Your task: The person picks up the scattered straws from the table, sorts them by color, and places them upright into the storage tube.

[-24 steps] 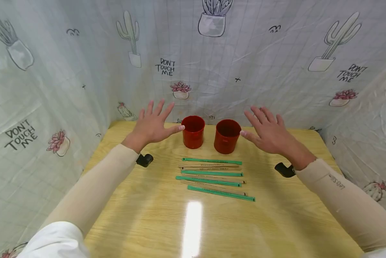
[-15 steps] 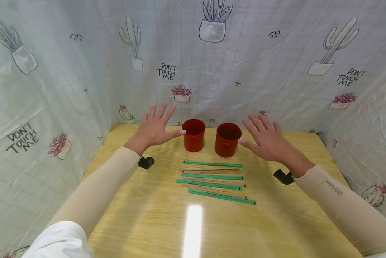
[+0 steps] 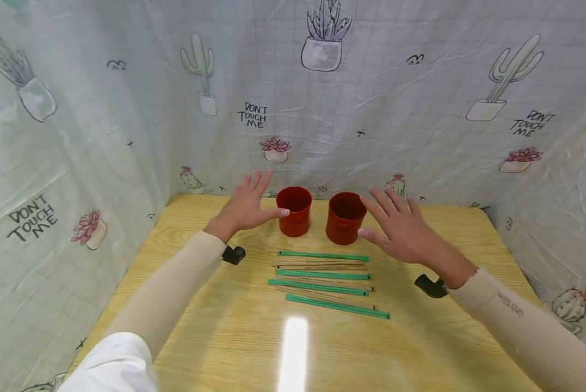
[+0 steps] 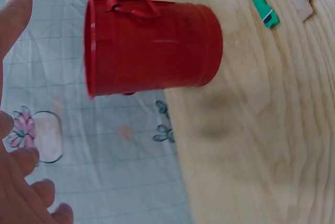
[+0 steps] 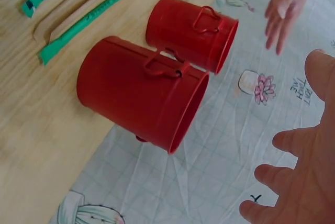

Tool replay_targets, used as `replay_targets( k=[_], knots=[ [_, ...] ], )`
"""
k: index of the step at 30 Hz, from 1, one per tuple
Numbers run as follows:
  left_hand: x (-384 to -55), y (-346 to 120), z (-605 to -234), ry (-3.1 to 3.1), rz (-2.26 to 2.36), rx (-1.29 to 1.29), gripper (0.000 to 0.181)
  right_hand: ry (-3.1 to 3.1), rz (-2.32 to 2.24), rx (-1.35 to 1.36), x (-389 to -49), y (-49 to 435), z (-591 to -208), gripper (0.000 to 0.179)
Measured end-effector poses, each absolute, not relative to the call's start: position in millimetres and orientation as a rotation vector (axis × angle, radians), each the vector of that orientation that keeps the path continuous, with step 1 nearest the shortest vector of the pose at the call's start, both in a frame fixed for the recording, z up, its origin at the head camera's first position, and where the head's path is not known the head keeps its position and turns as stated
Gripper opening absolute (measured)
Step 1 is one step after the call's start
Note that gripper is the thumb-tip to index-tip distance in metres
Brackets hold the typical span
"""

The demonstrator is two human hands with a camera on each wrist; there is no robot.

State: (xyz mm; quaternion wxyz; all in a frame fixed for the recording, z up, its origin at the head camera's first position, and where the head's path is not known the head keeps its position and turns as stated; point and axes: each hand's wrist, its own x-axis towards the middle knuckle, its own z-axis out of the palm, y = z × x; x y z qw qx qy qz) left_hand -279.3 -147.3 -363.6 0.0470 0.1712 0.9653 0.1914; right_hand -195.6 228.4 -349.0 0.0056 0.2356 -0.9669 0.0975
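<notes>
Fingers [image 3: 264, 184] of the left hand [image 3: 246, 209] and the right hand [image 3: 402, 234] are spread wide and hold nothing, raised to either side of two cups. The left red cup [image 3: 294, 224] and right red cup [image 3: 341, 231] stand upright and apart, close to the far edge of the tabletop [image 3: 214, 337]. Nearer its middle, green strips [image 3: 317, 287] and brown strips [image 3: 302, 267] lie in a loose row, their ends toward the left and right edges.

This looks like a ready pose, with handling not begun; taking a strip would call for lowering one hand toward the near edge and pinching, while a cup would need a wider grip.

In the head view both thumbs overlap the cups; the wrist views show them clear of the walls. The left wrist view also reveals a wire handle [image 4: 152, 5], barely readable from above.
</notes>
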Motion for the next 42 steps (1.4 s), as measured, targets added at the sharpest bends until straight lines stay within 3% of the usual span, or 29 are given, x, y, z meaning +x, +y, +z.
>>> replay_targets(
  k=[17, 32, 37, 42],
  knots=[
    [-298, -135, -408, 2.793, 0.893, 0.507, 0.119, -2.99, 0.451, 0.764, -183, 234, -388, 0.074],
    [-303, -116, -418, 2.747, 1.079, 0.432, 0.113, -2.867, 0.591, 0.814, -169, 228, -419, 0.067],
    [-304, -115, -422, 2.744, 1.146, 0.422, 0.111, -2.826, 0.693, 0.803, -167, 228, -430, 0.058],
    [-305, -115, -424, 2.739, 1.216, 0.409, 0.109, -2.708, 0.842, 0.799, -170, 228, -445, 0.036]
  ],
)
